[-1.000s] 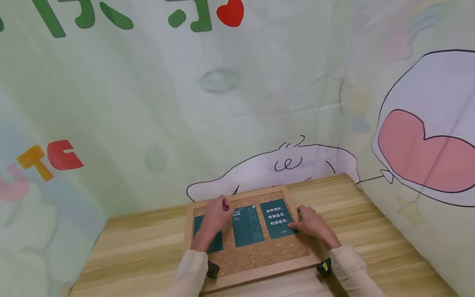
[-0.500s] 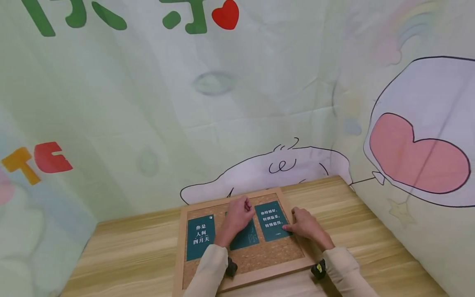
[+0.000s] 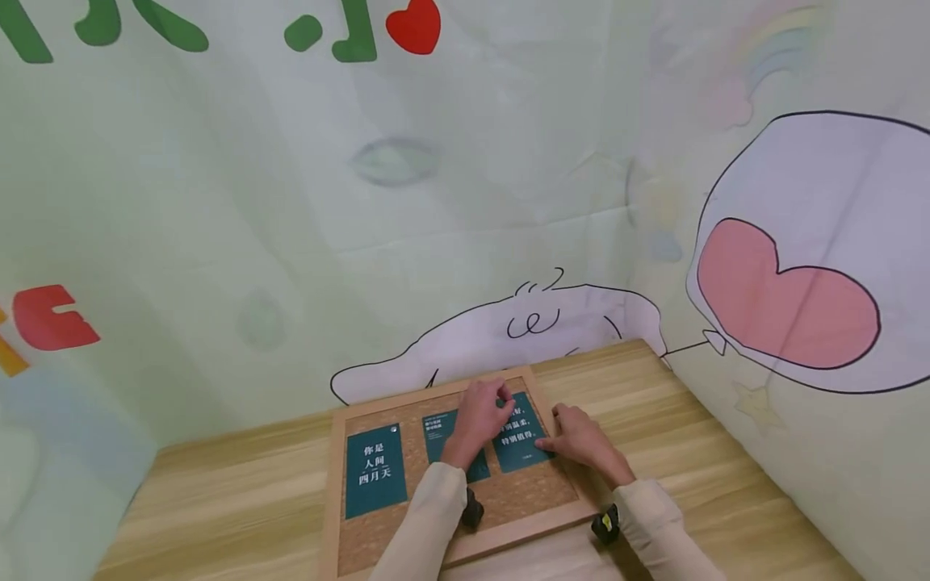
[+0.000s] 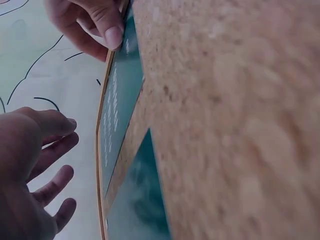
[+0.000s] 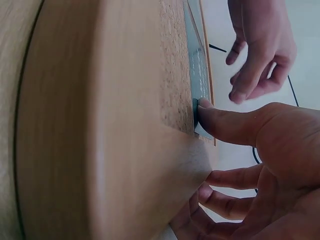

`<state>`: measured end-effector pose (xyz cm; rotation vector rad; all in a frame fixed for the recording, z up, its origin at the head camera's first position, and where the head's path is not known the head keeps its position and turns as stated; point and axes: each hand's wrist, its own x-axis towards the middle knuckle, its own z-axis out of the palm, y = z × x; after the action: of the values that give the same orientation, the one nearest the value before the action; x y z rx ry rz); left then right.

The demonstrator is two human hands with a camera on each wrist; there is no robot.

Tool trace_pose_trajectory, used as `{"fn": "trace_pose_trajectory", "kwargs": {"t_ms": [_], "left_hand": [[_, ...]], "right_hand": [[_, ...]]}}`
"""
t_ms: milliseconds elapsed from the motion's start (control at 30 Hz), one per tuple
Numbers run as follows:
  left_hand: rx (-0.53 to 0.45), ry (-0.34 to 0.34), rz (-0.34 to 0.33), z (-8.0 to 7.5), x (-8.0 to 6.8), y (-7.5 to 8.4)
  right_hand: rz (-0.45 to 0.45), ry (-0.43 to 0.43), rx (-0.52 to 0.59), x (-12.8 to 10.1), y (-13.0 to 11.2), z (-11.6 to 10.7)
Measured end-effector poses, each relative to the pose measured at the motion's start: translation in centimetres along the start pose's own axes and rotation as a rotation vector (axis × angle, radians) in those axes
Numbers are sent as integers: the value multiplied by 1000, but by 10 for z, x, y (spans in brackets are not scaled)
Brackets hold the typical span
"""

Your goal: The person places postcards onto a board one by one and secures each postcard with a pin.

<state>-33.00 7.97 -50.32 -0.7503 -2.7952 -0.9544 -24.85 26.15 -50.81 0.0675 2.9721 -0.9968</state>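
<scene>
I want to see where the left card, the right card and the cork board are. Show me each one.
left card (image 3: 375, 470), head view, on its white text.
right card (image 3: 520, 448), head view, on its lower half.
cork board (image 3: 523, 492), head view, on bare cork below the right card.

Both hands (image 3: 483, 413) low (fingers relaxed)

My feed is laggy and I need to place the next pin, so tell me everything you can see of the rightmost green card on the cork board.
The rightmost dark green rectangular card bears white printed characters and lies flat, slightly tilted, on the wood-framed cork board, near its right frame. The right hand presses a straight fingertip on its right edge. The left hand hovers over its upper left corner, hiding that part. No pin is visible on it.
</scene>
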Motion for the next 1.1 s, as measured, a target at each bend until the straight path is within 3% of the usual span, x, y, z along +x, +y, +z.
{"fn": "trace_pose_trajectory", "kwargs": {"t_ms": [400,700,1100], "left_hand": [[101,18,-9,16,15,4],[189,14,24,21,21,8],[289,-50,36,21,24,13]], "right_hand": [[1,10,-22,1,-3,4],[21,17,-25,-1,-1,2],[39,7,-30,-2,-2,2]]}}
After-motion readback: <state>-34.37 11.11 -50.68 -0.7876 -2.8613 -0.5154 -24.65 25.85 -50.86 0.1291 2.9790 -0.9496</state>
